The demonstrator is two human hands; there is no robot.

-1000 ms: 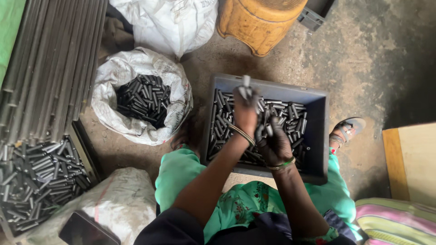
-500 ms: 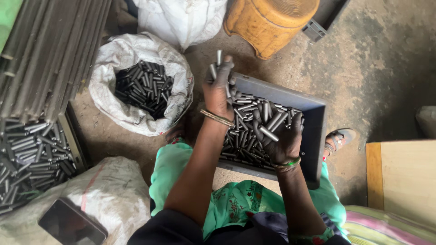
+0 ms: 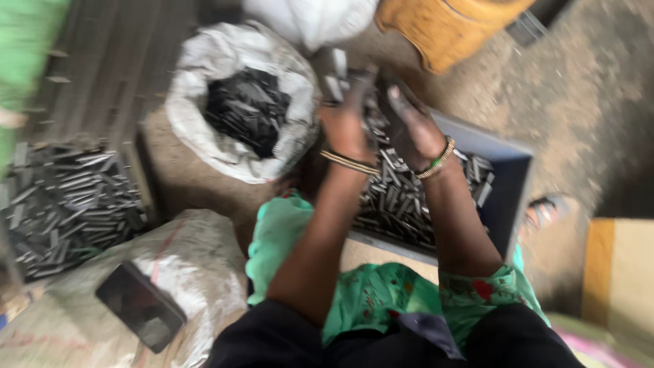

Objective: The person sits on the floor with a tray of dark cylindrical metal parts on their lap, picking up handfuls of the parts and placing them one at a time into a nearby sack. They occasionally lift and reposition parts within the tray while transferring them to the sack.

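tray (image 3: 507,178) w/ rods (image 3: 398,197) ctr | sack (image 3: 242,102) left of tray | phone (image 3: 139,307) on sack (image 3: 197,272) btm-left

Just one view here — a head-worn cam looking steeply down over the person's own lap and forearms, pretty close in, facing the grey tray (image 3: 507,178) and floor (image 3: 586,102) ahead — motion-blurred.

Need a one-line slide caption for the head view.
Both hands, left hand and right hand, lift short metal rods above a grey tray.
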